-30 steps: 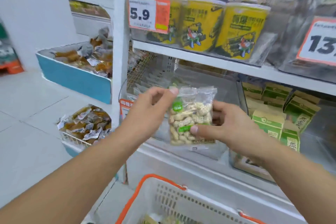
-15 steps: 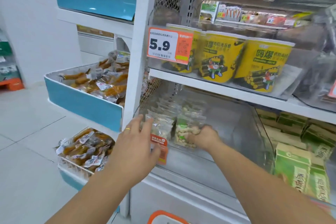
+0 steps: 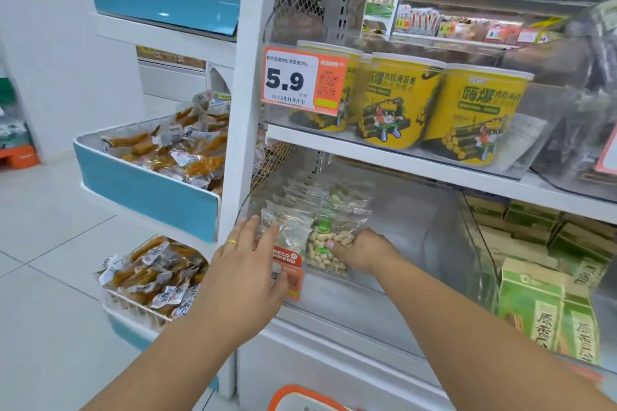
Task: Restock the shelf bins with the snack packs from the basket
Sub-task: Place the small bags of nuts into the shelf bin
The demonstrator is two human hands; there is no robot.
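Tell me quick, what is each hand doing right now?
Left hand: open, fingers straight, resting against the front of the clear plastic shelf bin.
Right hand: gripping a clear peanut snack pack with green label inside the bin.

A shop: white shelving (image 3: pixel 400 163) at centre carries clear bins of packaged snacks, an orange 5.9 price tag (image 3: pixel 302 80) at upper centre, yellow snack tubs (image 3: pixel 397 100) beside it.

Yellow tubs (image 3: pixel 397 100), green cartons (image 3: pixel 547 307), clear green-labelled peanut pack (image 3: pixel 325 243), orange-rimmed basket (image 3: pixel 300 399).
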